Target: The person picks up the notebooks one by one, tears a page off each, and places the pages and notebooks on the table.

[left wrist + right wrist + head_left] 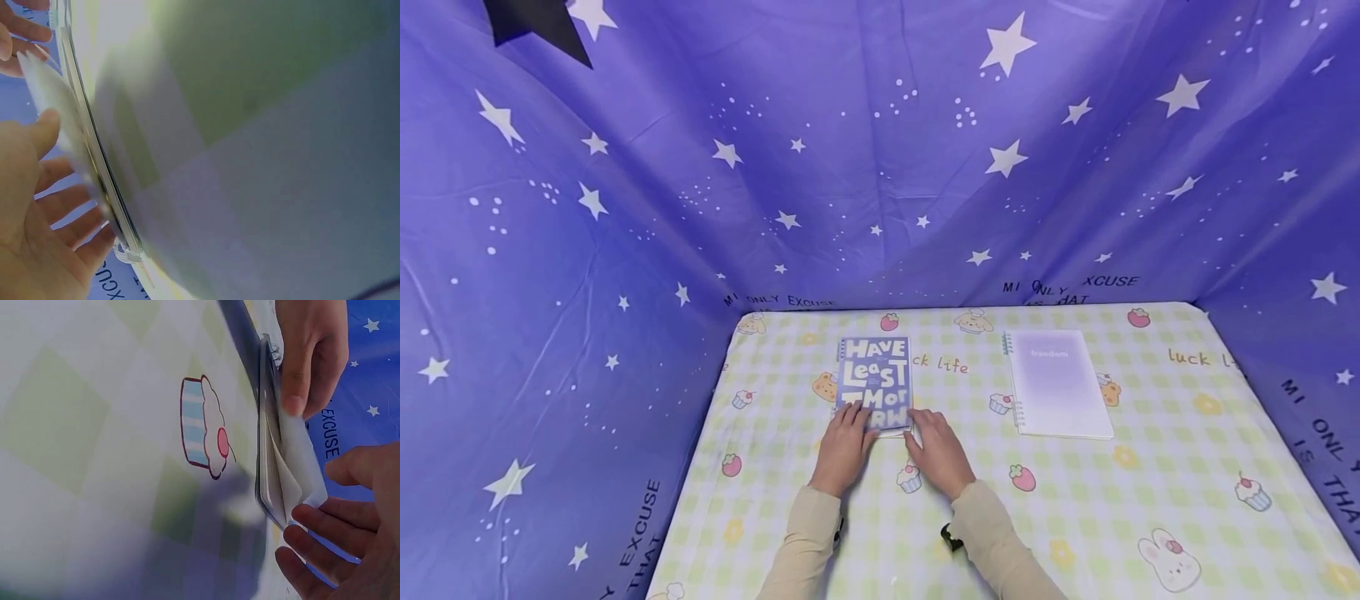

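Observation:
A spiral notebook with a blue-purple cover and big white lettering point(876, 367) lies on the table. My left hand point(841, 448) rests on its lower left part, fingers fairly straight. At the lower right corner is my right hand point(938, 452). In the right wrist view, the cover point(300, 453) and a page stand slightly apart from the pages below. Fingertips of the right hand point(350, 540) touch that loose corner, with the thumb apart; the left thumb point(295, 400) lies on the cover. The left wrist view shows the left hand point(47, 219) beside the raised sheet point(53, 94).
A second spiral notebook point(1060, 392), pale purple fading to white, lies to the right. Under both is a green-and-white checked tablecloth point(955, 533) printed with cupcakes, strawberries and animals. Purple star-patterned curtains point(880, 167) enclose the table at the back and sides.

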Action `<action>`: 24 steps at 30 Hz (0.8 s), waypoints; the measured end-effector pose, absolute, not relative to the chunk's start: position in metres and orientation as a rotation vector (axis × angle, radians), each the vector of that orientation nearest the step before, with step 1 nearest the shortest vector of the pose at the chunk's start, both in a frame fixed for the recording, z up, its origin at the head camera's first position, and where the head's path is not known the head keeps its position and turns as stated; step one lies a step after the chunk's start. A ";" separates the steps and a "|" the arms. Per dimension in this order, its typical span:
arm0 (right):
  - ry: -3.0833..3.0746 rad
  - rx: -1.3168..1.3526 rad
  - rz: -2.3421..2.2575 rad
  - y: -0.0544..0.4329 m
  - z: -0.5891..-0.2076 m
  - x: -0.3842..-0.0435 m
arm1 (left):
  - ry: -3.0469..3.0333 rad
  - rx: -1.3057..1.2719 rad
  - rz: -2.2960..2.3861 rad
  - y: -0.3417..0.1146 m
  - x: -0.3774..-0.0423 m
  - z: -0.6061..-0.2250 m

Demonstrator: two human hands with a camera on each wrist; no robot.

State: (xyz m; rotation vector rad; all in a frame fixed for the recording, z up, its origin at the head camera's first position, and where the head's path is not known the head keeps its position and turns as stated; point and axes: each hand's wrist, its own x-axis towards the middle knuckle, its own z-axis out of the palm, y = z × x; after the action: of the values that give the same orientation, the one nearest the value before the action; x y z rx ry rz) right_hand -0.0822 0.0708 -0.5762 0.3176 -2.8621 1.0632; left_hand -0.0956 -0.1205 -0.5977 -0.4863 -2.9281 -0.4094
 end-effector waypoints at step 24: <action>-2.589 0.093 1.824 0.065 -0.579 -0.095 | -2.822 -0.500 -0.322 -0.111 -0.097 -0.594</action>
State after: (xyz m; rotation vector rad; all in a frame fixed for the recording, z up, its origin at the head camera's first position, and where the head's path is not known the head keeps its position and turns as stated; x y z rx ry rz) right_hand -0.0954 0.0648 -0.5785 0.0934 -2.5890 1.8243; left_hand -0.0966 -0.1112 -0.5942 -0.5005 -2.8221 -0.3219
